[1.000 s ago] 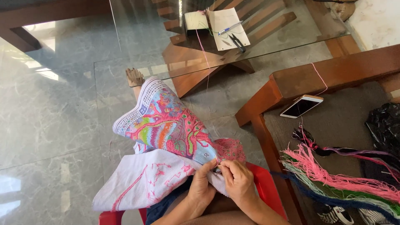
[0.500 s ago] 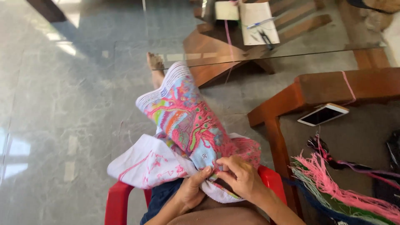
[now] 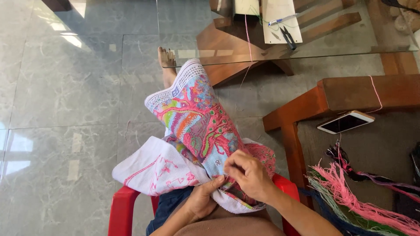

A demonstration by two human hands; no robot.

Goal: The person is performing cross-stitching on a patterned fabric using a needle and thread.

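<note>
A large cross-stitch cloth [image 3: 192, 118], brightly worked in pink, blue, green and orange, drapes over my lap and outstretched leg. My right hand [image 3: 248, 174] rests on top of the cloth near its lower edge, fingers pinched on the fabric; whether it holds a needle I cannot tell. My left hand [image 3: 202, 199] grips the cloth's white edge from below, just left of the right hand. The white reverse of the cloth [image 3: 153, 168] folds out to the left.
I sit on a red plastic chair [image 3: 124, 209]. My bare foot [image 3: 167, 65] is on the grey tile floor. A glass table [image 3: 332, 37] ahead carries papers, a pen and small scissors [image 3: 288, 37]. At right are a wooden seat [image 3: 350, 94], a phone [image 3: 345, 122] and several thread bundles [image 3: 350, 192].
The view has shifted, so the cloth and hands sit more to the right and lower. My right hand has moved up over the cloth's edge; the left stays beneath.
</note>
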